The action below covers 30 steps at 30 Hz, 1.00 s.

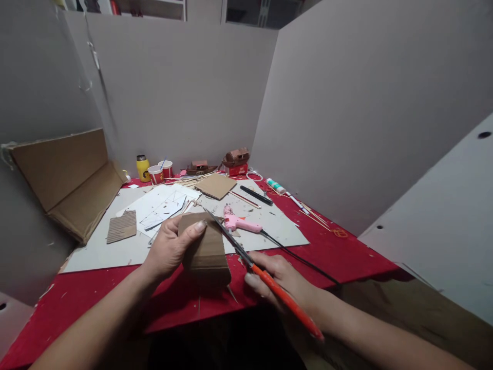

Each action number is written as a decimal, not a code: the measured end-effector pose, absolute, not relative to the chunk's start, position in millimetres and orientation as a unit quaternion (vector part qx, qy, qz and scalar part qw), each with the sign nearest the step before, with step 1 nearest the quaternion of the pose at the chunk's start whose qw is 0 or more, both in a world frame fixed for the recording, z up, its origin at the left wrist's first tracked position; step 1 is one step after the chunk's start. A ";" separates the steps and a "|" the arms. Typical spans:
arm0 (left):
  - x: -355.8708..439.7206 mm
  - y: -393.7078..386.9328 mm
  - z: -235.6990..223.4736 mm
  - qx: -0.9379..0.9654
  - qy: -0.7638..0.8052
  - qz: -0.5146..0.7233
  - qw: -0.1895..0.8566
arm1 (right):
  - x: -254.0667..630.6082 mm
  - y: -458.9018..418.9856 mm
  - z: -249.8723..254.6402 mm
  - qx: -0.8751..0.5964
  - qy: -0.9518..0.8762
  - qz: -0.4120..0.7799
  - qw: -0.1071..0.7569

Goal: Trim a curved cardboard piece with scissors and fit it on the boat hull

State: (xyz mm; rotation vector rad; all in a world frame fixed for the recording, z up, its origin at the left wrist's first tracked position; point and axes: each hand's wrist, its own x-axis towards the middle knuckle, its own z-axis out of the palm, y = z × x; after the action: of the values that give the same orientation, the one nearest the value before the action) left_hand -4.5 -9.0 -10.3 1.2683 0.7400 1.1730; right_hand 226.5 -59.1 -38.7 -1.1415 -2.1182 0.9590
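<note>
You grip a piece of brown cardboard (206,252) in your left hand (174,244), thumb pressed on top, on the near left side of the pink glue gun (242,224), seemingly to keep the sheet firm against the blades. Your right hand (289,277), on the near side of the glue gun, closes around the orange handles of the scissors (263,276). The blades slant along the cardboard's edge, an angle that likely spares your left fingers. Whether they have bitten in is hard to tell from here. The glue gun lies flat on a pale board (92,259), perhaps parked within reach. Beyond it sit a cardboard square (216,186) and a black marker (256,195); left of it lie a paper with drawn lines (166,205) and a ridged scrap (121,226).
</note>
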 end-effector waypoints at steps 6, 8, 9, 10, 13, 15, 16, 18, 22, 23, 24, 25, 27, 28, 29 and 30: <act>-4.8 -8.7 -10.8 0.540 0.327 0.501 0.593 | 226.9 -59.3 -45.3 -0.408 -0.777 0.374 0.300; -5.1 -8.4 -10.0 0.542 0.323 0.499 0.594 | 226.8 -59.7 -43.1 -0.403 -0.777 0.378 0.301; -5.3 -8.1 -9.5 0.543 0.322 0.497 0.595 | 226.8 -59.9 -41.2 -0.400 -0.778 0.381 0.298; -5.4 -7.9 -8.9 0.544 0.320 0.494 0.597 | 226.7 -60.1 -38.9 -0.399 -0.779 0.384 0.293; -5.1 -7.9 -7.6 0.549 0.325 0.478 0.604 | 226.7 -60.5 -33.2 -0.408 -0.788 0.379 0.263; -4.5 -8.5 -7.5 0.552 0.328 0.461 0.612 | 226.9 -60.6 -32.7 -0.411 -0.793 0.371 0.253; -4.3 -9.0 -7.7 0.553 0.328 0.455 0.617 | 227.1 -60.7 -33.5 -0.407 -0.795 0.370 0.255; -4.1 -10.0 -7.9 0.551 0.320 0.446 0.628 | 227.8 -61.0 -36.1 -0.400 -0.796 0.369 0.267; -5.3 -11.4 -7.4 0.554 0.308 0.428 0.644 | 229.7 -62.5 -38.1 -0.397 -0.793 0.361 0.288; -5.7 -11.5 -7.0 0.555 0.307 0.425 0.646 | 230.3 -62.9 -37.8 -0.392 -0.795 0.359 0.292; -6.0 -11.4 -6.7 0.557 0.307 0.422 0.646 | 230.8 -63.5 -37.6 -0.386 -0.798 0.357 0.295; -6.1 -11.3 -6.3 0.559 0.308 0.419 0.646 | 231.1 -64.1 -37.8 -0.384 -0.800 0.356 0.295; -5.9 -11.1 -5.6 0.564 0.307 0.412 0.646 | 231.2 -65.7 -40.0 -0.388 -0.797 0.359 0.291; -5.7 -10.9 -5.3 0.566 0.308 0.406 0.648 | 230.9 -66.6 -41.9 -0.394 -0.793 0.364 0.291; -5.7 -10.9 -4.9 0.565 0.308 0.401 0.652 | 230.7 -67.5 -44.1 -0.398 -0.787 0.369 0.294; -5.8 -10.8 -4.4 0.562 0.308 0.397 0.657 | 230.7 -68.3 -46.2 -0.399 -0.782 0.373 0.300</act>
State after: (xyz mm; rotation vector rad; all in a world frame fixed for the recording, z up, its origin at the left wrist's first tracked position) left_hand -5.8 -10.8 -4.4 1.2724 0.6981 0.8998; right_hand 230.7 -68.3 -46.2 -1.0599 -2.0750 0.9901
